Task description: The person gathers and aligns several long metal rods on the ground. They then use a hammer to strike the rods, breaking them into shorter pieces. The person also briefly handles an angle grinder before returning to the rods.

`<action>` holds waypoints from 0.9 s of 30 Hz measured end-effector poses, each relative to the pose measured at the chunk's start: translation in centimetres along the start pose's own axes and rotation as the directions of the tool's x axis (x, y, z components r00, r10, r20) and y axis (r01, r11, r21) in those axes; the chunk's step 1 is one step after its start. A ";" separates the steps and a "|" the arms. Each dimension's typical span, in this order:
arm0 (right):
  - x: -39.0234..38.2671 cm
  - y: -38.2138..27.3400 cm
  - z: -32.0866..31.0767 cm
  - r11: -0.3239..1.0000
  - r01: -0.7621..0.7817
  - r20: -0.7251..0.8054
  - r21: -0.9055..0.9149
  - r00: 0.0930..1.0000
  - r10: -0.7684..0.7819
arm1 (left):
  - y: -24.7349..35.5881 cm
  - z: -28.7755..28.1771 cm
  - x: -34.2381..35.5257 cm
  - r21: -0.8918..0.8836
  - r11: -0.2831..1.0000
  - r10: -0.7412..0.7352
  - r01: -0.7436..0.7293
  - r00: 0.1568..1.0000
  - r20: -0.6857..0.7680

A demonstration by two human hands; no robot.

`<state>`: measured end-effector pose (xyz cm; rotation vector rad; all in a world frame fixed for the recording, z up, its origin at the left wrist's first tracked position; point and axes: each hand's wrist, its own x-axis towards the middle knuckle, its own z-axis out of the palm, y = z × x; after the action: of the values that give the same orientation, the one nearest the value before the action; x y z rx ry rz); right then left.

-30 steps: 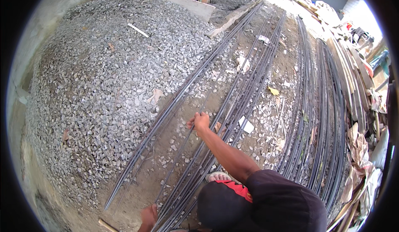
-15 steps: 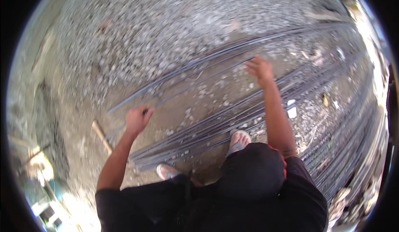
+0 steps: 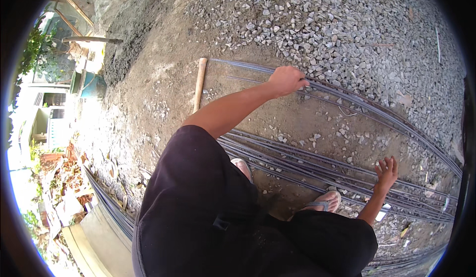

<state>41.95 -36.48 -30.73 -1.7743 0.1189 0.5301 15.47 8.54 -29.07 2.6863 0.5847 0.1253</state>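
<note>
A narrow bundle of long grey steel bars (image 3: pixel 364 101) lies along the edge of the gravel. My left hand (image 3: pixel 287 81) is over this bundle, its fingers curled closed at the bars; what lies inside them is hidden. Lower and to the right, my right hand (image 3: pixel 386 173) hangs above a second group of steel bars (image 3: pixel 297 160), fingers apart and holding nothing. A thin bar (image 3: pixel 240 79) shows just left of the left hand. Beside the left end of the far bundle rests a pale wooden stick (image 3: pixel 200 86).
Crushed gravel (image 3: pixel 347 29) spreads across the far side. My sandalled feet (image 3: pixel 328 201) stand by the nearer bars. A heap of wet grey mix (image 3: pixel 134 29) is at upper left, near a teal container (image 3: pixel 92 84). More bars (image 3: pixel 111 205) and a tan board (image 3: pixel 99 232) lie at lower left.
My view has swung left, bringing the mix heap and container into clearer sight. My right hand has come back from the far bars toward the nearer ones; the left now reaches the far bundle.
</note>
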 end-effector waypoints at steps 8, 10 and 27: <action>-0.7 1.0 3.4 0.989 0.091 0.058 -0.116 0.995 -0.084 | 1.0 2.3 1.9 0.024 0.996 0.092 -0.090 0.989 -0.118; -1.8 1.3 3.9 0.945 0.190 0.044 -0.267 0.982 -0.185 | 2.1 2.2 2.5 -0.041 0.973 0.212 -0.227 0.950 -0.228; -4.9 5.4 4.5 -0.146 0.828 0.840 -0.541 0.524 -0.140 | 2.5 5.0 -17.1 0.025 0.986 0.126 -0.163 0.839 0.529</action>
<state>34.42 -34.68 -34.30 -2.5461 -1.8776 0.4190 1.70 -2.47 -32.75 2.6534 0.2121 -0.5897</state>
